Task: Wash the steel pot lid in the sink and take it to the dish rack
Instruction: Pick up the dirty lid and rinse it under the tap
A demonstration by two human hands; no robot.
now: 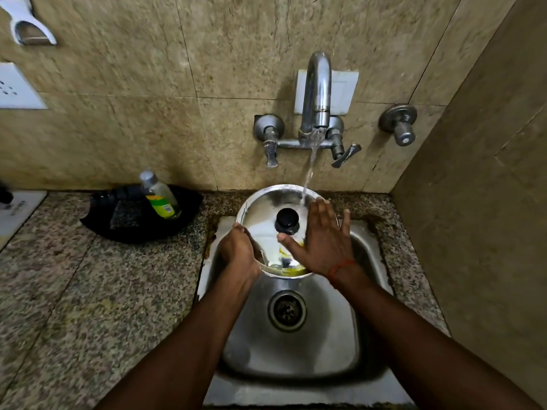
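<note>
I hold the lid [266, 213] over the far end of the sink [340, 359], tilted with its top face toward me and its far rim raised toward the wall. My left hand [238, 251] is clamped on the lid's left rim, fingers curled around the edge and out of sight behind it. My right hand [321, 239] lies flat and spread on the lid's right side, fingers splayed toward the far rim, thumb reaching in just below the black knob [287, 220]; it presses on the steel without closing around anything. An orange thread [340, 267] circles my right wrist. Water [310, 161] runs from the tap [316, 93] on the wall and lands on the lid's far right part, just beside my right fingertips. The lid's near part shows white and yellowish patches; I cannot tell whether these are soap or reflections. Below the lid the drain [286, 310] sits in the middle of the basin, uncovered. On the counter [88, 291] left of the sink, against the back edge by the wall, a black tray [118, 223] carries a clear bottle [159, 195] with a green label, leaning to the left. Two lever handles flank the tap's base, and a separate valve [399, 124] is mounted on the wall to the right. The dish rack is not within my view.
</note>
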